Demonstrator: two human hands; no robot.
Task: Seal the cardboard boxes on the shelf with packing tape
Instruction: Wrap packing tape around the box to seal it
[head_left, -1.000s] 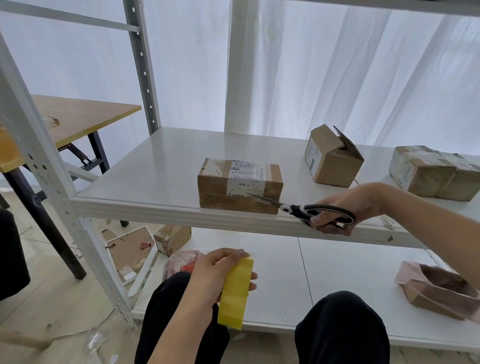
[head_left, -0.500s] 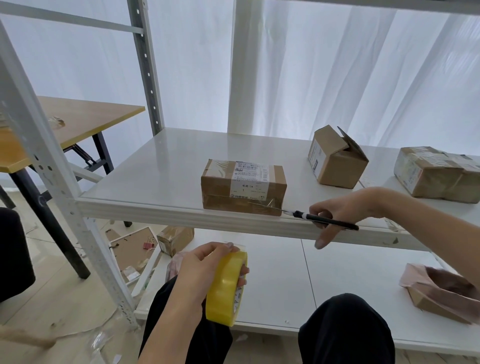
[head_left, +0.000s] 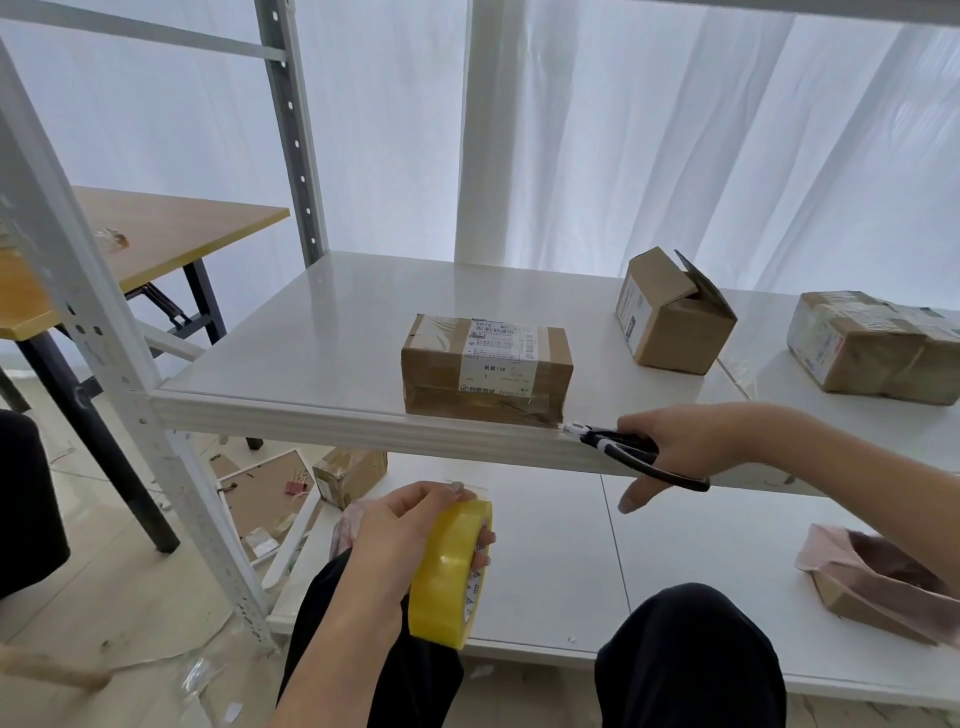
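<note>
The left hand (head_left: 410, 540) grips a yellow roll of tape (head_left: 451, 569) low over the lap, fingers curled round its rim. The right hand (head_left: 691, 447) holds black scissors (head_left: 626, 451) by the handles, their tip at the lower right corner of the labelled box (head_left: 485, 366) standing at the front edge of the shelf (head_left: 291, 364). 2 more boxes sit further right: an open box (head_left: 675, 317) and a heavily taped box (head_left: 872, 348).

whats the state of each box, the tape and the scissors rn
front box: shut, taped, on shelf
middle box: flap up, unsealed
right box: shut, heavily taped
tape roll: gripped by left hand
scissors: held by right hand, tip beside front box
</note>
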